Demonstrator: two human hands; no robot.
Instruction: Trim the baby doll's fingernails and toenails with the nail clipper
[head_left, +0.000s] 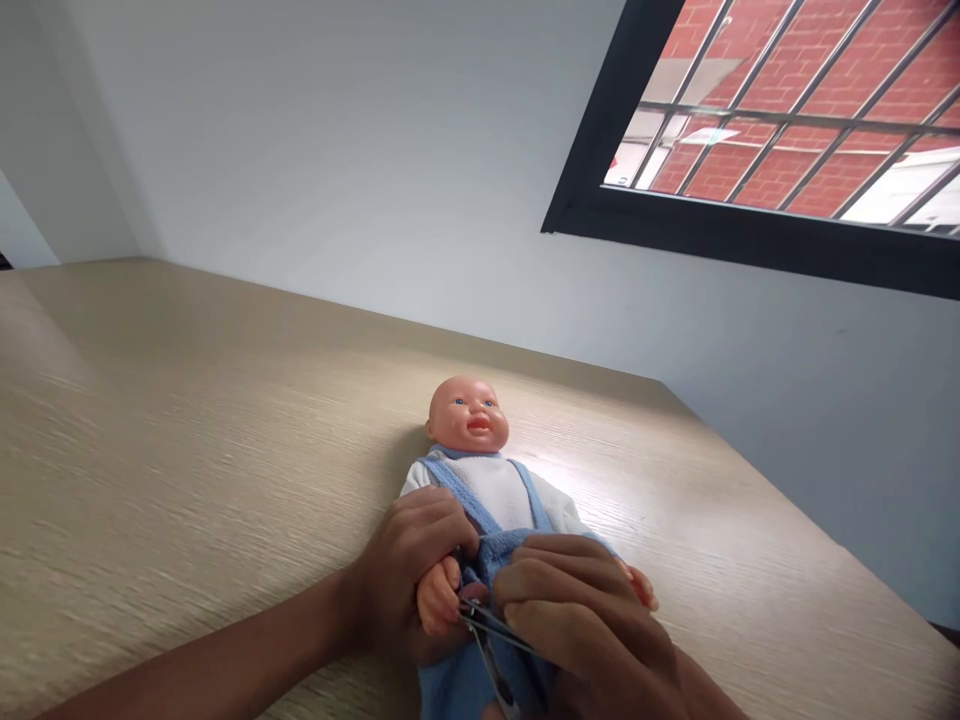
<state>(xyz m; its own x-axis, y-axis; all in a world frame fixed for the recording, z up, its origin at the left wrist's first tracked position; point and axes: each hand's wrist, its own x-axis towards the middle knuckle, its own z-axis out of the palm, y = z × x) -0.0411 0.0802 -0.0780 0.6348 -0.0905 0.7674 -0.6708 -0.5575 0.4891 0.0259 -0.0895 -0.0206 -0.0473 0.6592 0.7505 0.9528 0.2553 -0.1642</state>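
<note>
A baby doll (469,415) lies on its back on the table, dressed in a white top and light blue overalls. My left hand (409,560) is closed around the doll's forearm, and the doll's small hand (439,597) sticks out between my fingers. In my right hand (592,610) is a metal nail clipper (491,655), its jaws right beside the doll's fingertips. Whether the jaws touch the fingers I cannot tell. My right fingers hide part of the clipper and the overalls. The doll's other hand (640,585) shows past my right knuckles.
The light wood-grain table (187,430) runs back to a pale wall (337,150). Its right edge slants down toward the lower right corner. A dark-framed window (750,240) with metal bars is at the upper right, a red brick wall beyond it.
</note>
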